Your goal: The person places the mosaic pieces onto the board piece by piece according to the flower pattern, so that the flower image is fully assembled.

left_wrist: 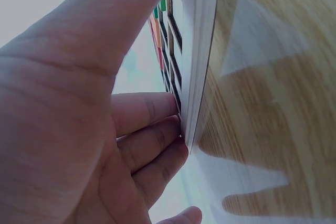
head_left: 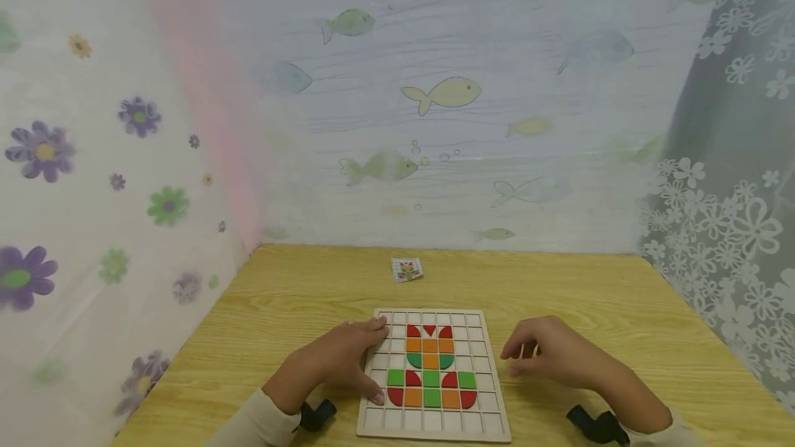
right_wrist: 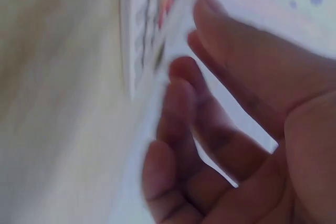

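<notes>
A pale wooden grid board [head_left: 412,422] lies on the table in front of me. Red, orange and green tiles [head_left: 430,345] fill some of its cells and form a flower-like pattern. My left hand [head_left: 340,357] rests on the board's left edge, thumb near the lower corner and fingers spread toward the upper one. In the left wrist view, fingertips [left_wrist: 176,148] touch the side of the board. Just off the right edge hovers my right hand [head_left: 553,350], fingers loosely bent with nothing between them.
A small card [head_left: 406,270] printed with a similar coloured pattern lies beyond the board. The wooden table [head_left: 310,281] meets a fish-print curtain [head_left: 385,212] at the back, with flower-print sheets at both sides. Black straps [head_left: 318,415] sit at the wrists.
</notes>
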Demonstrator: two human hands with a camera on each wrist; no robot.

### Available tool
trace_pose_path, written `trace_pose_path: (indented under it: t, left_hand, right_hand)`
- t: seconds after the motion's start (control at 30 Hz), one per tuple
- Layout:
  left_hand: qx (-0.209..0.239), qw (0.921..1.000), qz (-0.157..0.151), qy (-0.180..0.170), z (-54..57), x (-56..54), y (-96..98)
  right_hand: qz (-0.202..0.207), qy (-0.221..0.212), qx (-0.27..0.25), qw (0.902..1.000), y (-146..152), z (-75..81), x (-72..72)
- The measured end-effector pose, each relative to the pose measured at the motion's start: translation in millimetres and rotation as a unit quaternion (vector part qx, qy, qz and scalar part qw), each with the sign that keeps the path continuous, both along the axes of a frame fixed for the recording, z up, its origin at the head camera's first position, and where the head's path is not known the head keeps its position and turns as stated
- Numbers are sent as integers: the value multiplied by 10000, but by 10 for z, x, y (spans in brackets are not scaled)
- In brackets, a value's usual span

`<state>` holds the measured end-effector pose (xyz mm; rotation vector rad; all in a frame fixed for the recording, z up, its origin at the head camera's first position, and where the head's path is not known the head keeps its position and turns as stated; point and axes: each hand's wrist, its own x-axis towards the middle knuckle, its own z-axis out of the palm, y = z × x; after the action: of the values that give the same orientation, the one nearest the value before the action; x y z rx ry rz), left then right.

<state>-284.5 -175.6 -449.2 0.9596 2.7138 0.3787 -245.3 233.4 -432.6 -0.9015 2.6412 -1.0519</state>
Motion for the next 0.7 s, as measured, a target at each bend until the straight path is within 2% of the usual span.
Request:
trace_pose_path:
  t: [0.13,0.27,0.37,0.53,0.7]
  left_hand:
    - [-55,10000,6,22,-9,-7,2]
    - [-84,9999,52,45,-16,-8,1]
    - [-86,9999,68,36,-23,-5,-6]
    - [-60,9999,82,27,-28,-6,-15]
    - [-33,10000,89,13,-40,-23,-7]
  right_hand:
    - [30,-319,-48,9995,318,39,-54]
    - [-109,-414,13,9991,617,38,-124]
    - [-108,-534,-149,9984,839,2,-162]
    - [260,-853,-712,9935,1144,-104,-209]
    - [590,-1541,-1037,9808,1281,-190,-221]
